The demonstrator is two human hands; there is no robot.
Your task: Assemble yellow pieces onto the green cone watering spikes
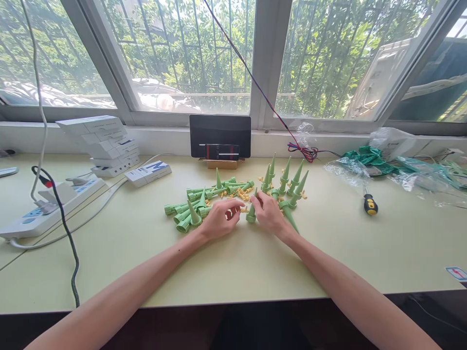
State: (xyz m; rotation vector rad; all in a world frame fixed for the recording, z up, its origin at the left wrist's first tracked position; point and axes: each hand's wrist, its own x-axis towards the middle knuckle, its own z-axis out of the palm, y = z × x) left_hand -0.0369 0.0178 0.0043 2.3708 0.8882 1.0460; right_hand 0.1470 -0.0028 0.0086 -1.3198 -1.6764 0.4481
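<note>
My left hand (221,218) is closed in a pinch, with a small yellow plastic valve (244,210) at its fingertips. Just right of it, my right hand (269,213) grips a green plastic watering spike (251,214), which points upward with its wide collar low near the table. Beyond my right hand stand several green spikes (285,176) with yellow valves fitted at their sides. One spike (291,217) lies tilted beside my right wrist. Left of my hands is a pile of green tubes and cones (184,218). Loose yellow valves (241,193) lie between the two groups.
A tablet (220,129) and a phone (222,152) lean by the window. White boxes (109,146) are stacked at the left, near a power strip (54,206) with cables. A black and yellow screwdriver (370,204) and plastic bags (392,141) lie right.
</note>
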